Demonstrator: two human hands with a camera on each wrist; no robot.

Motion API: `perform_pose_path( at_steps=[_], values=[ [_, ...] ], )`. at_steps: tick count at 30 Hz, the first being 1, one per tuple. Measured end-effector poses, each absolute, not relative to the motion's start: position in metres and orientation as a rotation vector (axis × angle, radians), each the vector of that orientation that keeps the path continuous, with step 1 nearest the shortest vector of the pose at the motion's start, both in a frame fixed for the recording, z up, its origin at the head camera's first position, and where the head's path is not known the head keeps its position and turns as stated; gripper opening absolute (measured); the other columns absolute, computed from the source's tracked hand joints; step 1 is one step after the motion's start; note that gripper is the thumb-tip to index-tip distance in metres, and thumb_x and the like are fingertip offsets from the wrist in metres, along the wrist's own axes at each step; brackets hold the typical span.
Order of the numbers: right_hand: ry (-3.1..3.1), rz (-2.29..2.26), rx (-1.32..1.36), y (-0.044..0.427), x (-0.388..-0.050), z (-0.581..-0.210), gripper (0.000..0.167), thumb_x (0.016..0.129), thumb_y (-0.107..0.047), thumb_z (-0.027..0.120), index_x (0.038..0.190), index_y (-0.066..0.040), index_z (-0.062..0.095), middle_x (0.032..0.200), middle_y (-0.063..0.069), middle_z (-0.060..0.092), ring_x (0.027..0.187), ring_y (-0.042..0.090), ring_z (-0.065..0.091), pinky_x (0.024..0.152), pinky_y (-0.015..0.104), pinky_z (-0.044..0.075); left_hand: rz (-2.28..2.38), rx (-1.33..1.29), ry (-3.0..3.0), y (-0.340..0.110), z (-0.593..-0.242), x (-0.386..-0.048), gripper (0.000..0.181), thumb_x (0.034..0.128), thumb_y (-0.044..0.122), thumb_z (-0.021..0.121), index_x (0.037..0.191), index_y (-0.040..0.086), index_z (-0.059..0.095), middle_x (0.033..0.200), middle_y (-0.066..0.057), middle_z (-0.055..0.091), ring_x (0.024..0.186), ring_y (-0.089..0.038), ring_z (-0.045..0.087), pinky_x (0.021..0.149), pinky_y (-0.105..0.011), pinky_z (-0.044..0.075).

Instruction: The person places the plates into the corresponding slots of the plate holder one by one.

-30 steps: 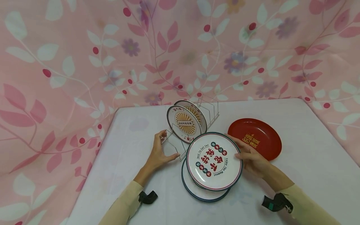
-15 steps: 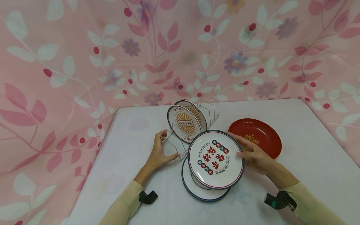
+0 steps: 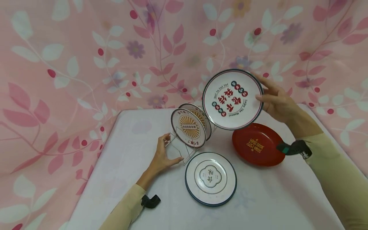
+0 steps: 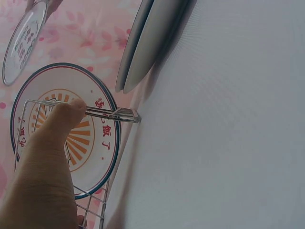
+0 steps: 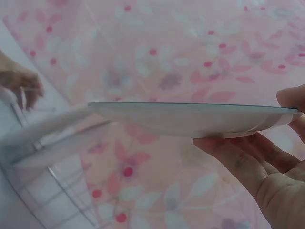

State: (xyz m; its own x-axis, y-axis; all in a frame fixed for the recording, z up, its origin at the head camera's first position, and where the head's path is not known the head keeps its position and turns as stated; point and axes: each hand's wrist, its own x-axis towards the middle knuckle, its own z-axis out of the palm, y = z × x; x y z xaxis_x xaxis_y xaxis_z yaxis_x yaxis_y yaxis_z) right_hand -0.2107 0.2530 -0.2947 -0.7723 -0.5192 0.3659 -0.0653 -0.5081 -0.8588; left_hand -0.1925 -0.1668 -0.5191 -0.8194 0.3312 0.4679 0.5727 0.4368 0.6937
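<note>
Plate [image 3: 233, 99] between right thumb [image 5: 291, 98] and fingers [image 5: 240, 164]

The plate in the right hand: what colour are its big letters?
The plate has big red letters, clearest in the head view.

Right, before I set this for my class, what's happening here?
A person is handling plates beside a wire rack. The right hand holds a white plate with red lettering up in the air by its edge, thumb on the front. The left hand grips the rack, where two sunburst plates stand on edge. A blue-rimmed plate and a red oval plate lie on the table.
</note>
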Motion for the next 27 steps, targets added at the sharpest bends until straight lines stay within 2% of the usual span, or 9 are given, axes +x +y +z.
perform_pose_path(
  at_steps=[5, 11, 17, 22, 27],
  values=[
    [1.706, -2.265, -0.730, 0.245, -0.251, -0.283, 0.062, 0.096, 0.010, 0.043, 0.152, -0.015, 0.035, 0.126, 0.014, 0.056, 0.101, 0.024, 0.068, 0.076, 0.035, 0.060, -1.342, -0.776, -2.432, -0.167, -0.522, -0.190, 0.112, 0.0630, 0.032, 0.090, 0.147, 0.002, 0.023, 0.136, -0.028, 0.038, 0.126, -0.038, 0.042, 0.108, -0.052, 0.037],
    [1.897, -2.164, -0.481, 0.234, -0.278, -0.301, 0.064, 0.095, 0.008, 0.051, 0.152, -0.018, 0.037, 0.122, 0.008, 0.058, 0.096, 0.020, 0.068, 0.070, 0.034, 0.061, -1.347, -0.786, -2.429, -0.164, -0.523, -0.189, 0.112, 0.0637, 0.032, 0.090, 0.147, 0.000, 0.023, 0.136, -0.028, 0.038, 0.126, -0.039, 0.042, 0.108, -0.053, 0.038],
    [1.950, -2.065, -0.419, 0.219, -0.287, -0.319, 0.068, 0.094, 0.007, 0.053, 0.153, -0.019, 0.034, 0.126, 0.007, 0.056, 0.096, 0.020, 0.068, 0.069, 0.033, 0.060, -1.319, -0.793, -2.432, -0.162, -0.522, -0.190, 0.112, 0.0637, 0.033, 0.090, 0.147, -0.001, 0.023, 0.136, -0.027, 0.038, 0.125, -0.037, 0.042, 0.108, -0.051, 0.039],
    [2.030, -1.992, -0.424, 0.204, -0.289, -0.323, 0.065, 0.095, 0.006, 0.052, 0.152, -0.020, 0.037, 0.137, 0.014, 0.048, 0.099, 0.019, 0.065, 0.070, 0.032, 0.060, -1.320, -0.790, -2.428, -0.164, -0.520, -0.192, 0.112, 0.0635, 0.033, 0.090, 0.147, 0.000, 0.023, 0.137, -0.027, 0.038, 0.125, -0.040, 0.042, 0.108, -0.052, 0.038],
    [2.153, -1.842, -0.481, 0.188, -0.289, -0.329, 0.063, 0.096, 0.004, 0.052, 0.151, -0.021, 0.038, 0.140, 0.018, 0.047, 0.102, 0.019, 0.063, 0.074, 0.033, 0.060, -1.313, -0.773, -2.437, -0.166, -0.519, -0.193, 0.111, 0.0646, 0.036, 0.089, 0.148, 0.003, 0.023, 0.137, -0.027, 0.038, 0.126, -0.039, 0.043, 0.108, -0.054, 0.039]
  ],
)
